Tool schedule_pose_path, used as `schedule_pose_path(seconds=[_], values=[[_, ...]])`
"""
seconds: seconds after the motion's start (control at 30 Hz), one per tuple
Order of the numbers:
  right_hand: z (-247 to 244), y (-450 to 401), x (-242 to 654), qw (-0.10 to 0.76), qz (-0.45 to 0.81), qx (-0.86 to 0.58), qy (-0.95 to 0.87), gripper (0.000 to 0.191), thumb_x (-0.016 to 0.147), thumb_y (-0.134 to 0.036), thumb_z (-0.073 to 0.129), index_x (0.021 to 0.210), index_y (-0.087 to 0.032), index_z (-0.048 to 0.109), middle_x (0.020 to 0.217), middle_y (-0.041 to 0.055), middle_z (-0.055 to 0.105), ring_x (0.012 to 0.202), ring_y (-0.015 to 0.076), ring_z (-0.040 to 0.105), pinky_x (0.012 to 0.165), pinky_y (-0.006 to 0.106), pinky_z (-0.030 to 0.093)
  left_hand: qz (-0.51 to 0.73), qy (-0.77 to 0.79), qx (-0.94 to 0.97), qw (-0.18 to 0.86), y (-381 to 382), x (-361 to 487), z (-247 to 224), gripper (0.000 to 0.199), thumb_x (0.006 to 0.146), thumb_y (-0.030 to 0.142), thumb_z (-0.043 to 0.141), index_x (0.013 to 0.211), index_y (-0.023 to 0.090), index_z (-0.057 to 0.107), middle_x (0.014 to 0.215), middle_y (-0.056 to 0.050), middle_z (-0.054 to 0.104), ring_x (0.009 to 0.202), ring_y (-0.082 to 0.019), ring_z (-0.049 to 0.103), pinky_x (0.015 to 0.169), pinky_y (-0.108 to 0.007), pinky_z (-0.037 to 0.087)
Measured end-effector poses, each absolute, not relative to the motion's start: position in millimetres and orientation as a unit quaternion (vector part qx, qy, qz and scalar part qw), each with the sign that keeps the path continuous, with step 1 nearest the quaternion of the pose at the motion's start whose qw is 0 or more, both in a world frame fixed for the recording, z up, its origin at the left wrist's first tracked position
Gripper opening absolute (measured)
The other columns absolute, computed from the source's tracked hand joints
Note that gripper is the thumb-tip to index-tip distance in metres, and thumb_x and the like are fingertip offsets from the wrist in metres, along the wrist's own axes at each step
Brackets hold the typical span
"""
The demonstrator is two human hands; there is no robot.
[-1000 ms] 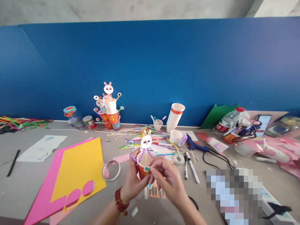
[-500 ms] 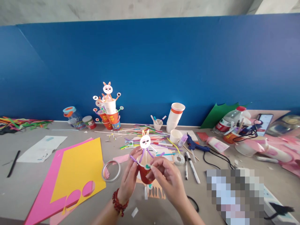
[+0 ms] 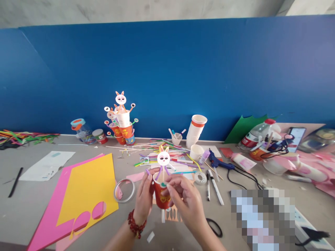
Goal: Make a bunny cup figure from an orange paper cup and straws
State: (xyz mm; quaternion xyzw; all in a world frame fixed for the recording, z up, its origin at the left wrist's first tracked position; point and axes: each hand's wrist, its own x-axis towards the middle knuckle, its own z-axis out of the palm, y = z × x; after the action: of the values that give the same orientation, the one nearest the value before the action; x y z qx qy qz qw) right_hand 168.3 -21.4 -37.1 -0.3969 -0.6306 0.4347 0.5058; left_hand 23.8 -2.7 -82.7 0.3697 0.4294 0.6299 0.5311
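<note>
1. the red cup (image 3: 160, 197) stands between the two hands, mouth up, its long axis close to vertical. i cannot tell whether its base touches the grey table (image 3: 28, 216).
2. the left hand (image 3: 146, 191) closes around the cup's left side, fingers along the wall near the rim, holding it; its thumb is hard to make out.
3. the right hand (image 3: 185, 195) is at the cup's right and front, thumb and forefinger narrowed near the rim. i cannot tell whether they pinch anything firmly or only rest there.
4. the relation that matters: a green-and-white disc (image 3: 163, 184) lies at the cup's front, just below the rim, right at the right fingertips. the right hand is clearly the nearer one; the left hand stays on the far side of the cup wall from it.
5. the rabbit head (image 3: 163, 159) rises above the cup's mouth, facing the camera, with purple strips (image 3: 159, 172) beneath it reaching down to the opening.
6. below the cup, just nearer the wearer, lie orange paper with cut-outs (image 3: 174, 213) and a white strip (image 3: 163, 217).
7. to the cup's left is a silver ring (image 3: 114, 191), with a yellow sheet (image 3: 89, 184) farther left; to its right, beyond the right hand, are a white tape roll (image 3: 195, 177) and two pens (image 3: 215, 188).
8. behind the cup, coloured sticks (image 3: 154, 150) lie strewn; well back and left stand decorated cups (image 3: 126, 130).
</note>
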Motion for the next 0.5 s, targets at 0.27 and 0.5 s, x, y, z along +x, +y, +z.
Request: schedule_pose_path(seconds=[0.27,0.5], values=[[39,3,193,0.410,0.168,-0.337,-0.831,0.010,0.088,-0.012,0.057,0.084,-0.020,0.060,0.097,0.0058,0.064,0.098,0.0226,0.060,0.085,0.038,0.049,0.610,0.450,0.376,0.533,-13,21,-94,0.039,0.086,0.047,0.062,0.111,0.020,0.072,0.129,-0.009,0.066,0.129,-0.031,0.052,0.111,-0.042,0.038],[51,38,183,0.306,0.153,-0.332,-0.879,0.015,0.082,-0.007,0.064,0.074,-0.019,0.058,0.094,0.0036,0.065,0.101,0.0225,0.057,0.090,0.037,0.043,0.575,0.545,0.375,0.480,-21,21,-114,0.034,0.080,0.046,0.069,0.106,0.025,0.074,0.133,-0.006,0.064,0.134,-0.031,0.048,0.117,-0.041,0.031]])
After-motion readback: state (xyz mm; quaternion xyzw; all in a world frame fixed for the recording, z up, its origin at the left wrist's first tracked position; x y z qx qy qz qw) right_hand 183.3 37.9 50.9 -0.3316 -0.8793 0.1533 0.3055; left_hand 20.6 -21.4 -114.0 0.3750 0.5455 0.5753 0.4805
